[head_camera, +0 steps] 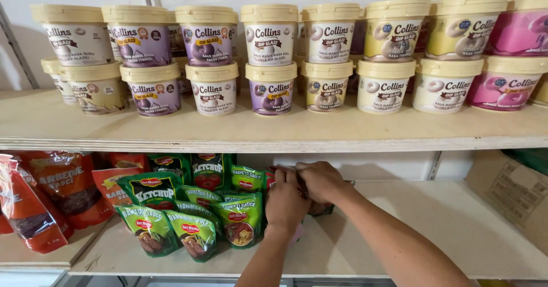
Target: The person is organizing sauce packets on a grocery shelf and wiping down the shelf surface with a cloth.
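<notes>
Both hands meet on the lower shelf around a dark reddish pouch, which shows only as a thin strip between them and a darker corner low at the right; its shape and print cannot be made out. It stands at the right end of the row of sauce pouches, just beside the green ones. The left hand covers it from the front with its fingers curled down over the top edge, and the right hand closes on it from behind and above, knuckles bunched (the fingertips of both are hidden, so the exact grip cannot be told). Next to the left hand stand glossy green pouches, soft and flat-sided with crimped tops, leaning against each other in overlapping rows. Farther left are shiny red-orange pouches, crinkled, the outermost cut off by the frame edge. At the right a brown cardboard box is only partly in view. The shelves are pale bare wood board. On the upper shelf round plastic tubs with cream lids are stacked two high, labelled white, purple, tan and pink.
</notes>
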